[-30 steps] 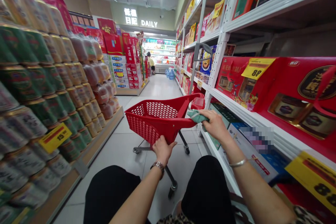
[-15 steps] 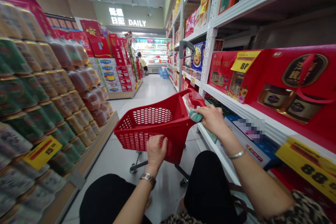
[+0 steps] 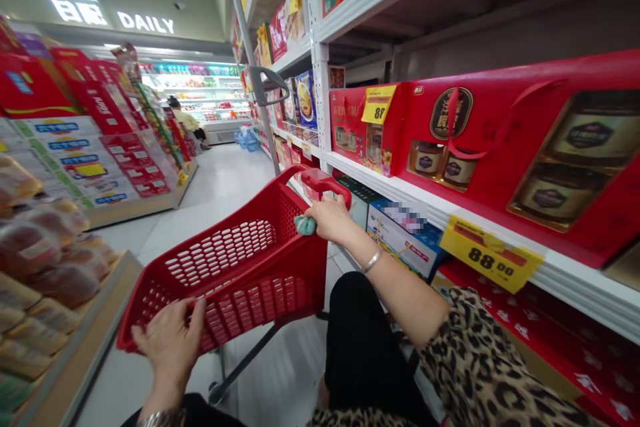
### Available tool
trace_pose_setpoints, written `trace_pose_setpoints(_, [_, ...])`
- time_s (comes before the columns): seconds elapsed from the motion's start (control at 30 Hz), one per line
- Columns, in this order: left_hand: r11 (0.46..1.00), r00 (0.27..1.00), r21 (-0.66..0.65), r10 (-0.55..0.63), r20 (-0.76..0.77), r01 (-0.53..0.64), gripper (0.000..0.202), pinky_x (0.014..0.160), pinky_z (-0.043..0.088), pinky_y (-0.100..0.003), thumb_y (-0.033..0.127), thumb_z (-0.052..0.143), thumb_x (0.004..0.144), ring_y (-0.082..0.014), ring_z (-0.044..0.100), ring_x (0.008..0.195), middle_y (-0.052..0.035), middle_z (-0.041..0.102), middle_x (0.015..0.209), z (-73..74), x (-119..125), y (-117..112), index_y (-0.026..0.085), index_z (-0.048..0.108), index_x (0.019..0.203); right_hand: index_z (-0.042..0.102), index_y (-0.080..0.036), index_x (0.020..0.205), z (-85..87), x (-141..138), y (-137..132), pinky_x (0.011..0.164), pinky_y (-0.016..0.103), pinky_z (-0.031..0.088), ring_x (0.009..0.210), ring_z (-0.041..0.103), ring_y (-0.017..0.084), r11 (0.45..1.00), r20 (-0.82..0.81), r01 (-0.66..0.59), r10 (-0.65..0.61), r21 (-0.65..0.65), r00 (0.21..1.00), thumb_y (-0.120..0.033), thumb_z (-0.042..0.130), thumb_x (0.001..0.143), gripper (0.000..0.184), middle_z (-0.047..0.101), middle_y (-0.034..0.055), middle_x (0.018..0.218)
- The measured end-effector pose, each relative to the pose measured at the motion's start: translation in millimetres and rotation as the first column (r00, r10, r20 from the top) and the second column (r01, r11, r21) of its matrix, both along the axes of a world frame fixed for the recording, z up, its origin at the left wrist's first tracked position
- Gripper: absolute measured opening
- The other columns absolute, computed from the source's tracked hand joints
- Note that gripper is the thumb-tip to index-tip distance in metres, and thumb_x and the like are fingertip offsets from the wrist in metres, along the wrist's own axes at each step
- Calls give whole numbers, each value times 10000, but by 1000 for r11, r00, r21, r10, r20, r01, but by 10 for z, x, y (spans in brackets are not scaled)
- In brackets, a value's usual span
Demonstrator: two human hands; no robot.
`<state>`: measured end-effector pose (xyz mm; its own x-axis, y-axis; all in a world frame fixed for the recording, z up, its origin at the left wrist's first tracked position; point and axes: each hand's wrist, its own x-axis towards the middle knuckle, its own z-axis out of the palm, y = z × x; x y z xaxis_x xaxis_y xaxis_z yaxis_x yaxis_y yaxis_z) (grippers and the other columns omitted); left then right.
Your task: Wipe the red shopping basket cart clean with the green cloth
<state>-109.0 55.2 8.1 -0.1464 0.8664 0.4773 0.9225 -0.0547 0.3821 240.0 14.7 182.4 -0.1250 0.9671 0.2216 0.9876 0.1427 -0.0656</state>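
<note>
A red plastic shopping cart [image 3: 265,280] stands at an angle before me, its perforated basket holding nothing that I can see. My right hand [image 3: 333,217] is closed around the handle end of the cart. A bunched teal thing [image 3: 305,225], perhaps cloth, sticks out beside that hand's fingers. My left hand [image 3: 173,337] lies at the basket's front corner, fingers bent over the rim and thumb apart; the fingertips are partly hidden. My dark-clad knee [image 3: 353,333] is close behind the cart.
White shelving [image 3: 430,203] with red gift boxes [image 3: 460,127] of jars runs close along the right. Yellow price tags [image 3: 490,253] hang from it. Stacked packs [image 3: 45,240] line the left. A person [image 3: 183,121] is low down near the far coolers.
My view has swung right and closer to the shelf. The cart has turned, its front swinging left and toward me. My left hand has shifted from the basket's side to its front corner.
</note>
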Motion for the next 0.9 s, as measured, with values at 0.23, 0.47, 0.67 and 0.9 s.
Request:
trace_pose_setpoints(0.23, [994,996,72,-86,-9,87,437,1184,224,-613,493,369,906,-342,622,1141,-159,734,1138,8,197,-268,200,679,998,743,-250,1067,-323,-307,-115,915,427,300,1071,541,253,992,-30,-116,117,53,993,-94,528,898,315,747,53,1077])
trace_pose_setpoints(0.47, [980,992,155,-123,-2,121,412,1188,184,-643,478,454,902,-356,568,1261,-159,688,1273,-29,316,-426,221,656,1153,701,-247,1104,-647,-627,-242,921,423,284,1078,506,229,970,-61,-208,217,122,974,-131,483,980,277,724,43,1125])
trace_pose_setpoints(0.67, [922,973,313,-211,-93,230,415,1204,123,-622,464,543,907,-330,569,1247,-138,679,1281,40,659,-587,242,629,1247,680,-287,1133,-836,-683,-348,958,429,273,1103,502,214,950,-101,-241,264,197,959,-164,464,1019,273,713,13,1239])
trace_pose_setpoints(0.9, [915,954,270,-279,-108,298,385,1203,205,-529,374,620,840,-290,594,1139,-87,704,1173,207,943,-691,291,683,1211,672,-270,1201,-1052,-622,-564,953,421,281,1075,556,211,902,-245,-290,374,321,894,-153,535,967,296,719,26,1264])
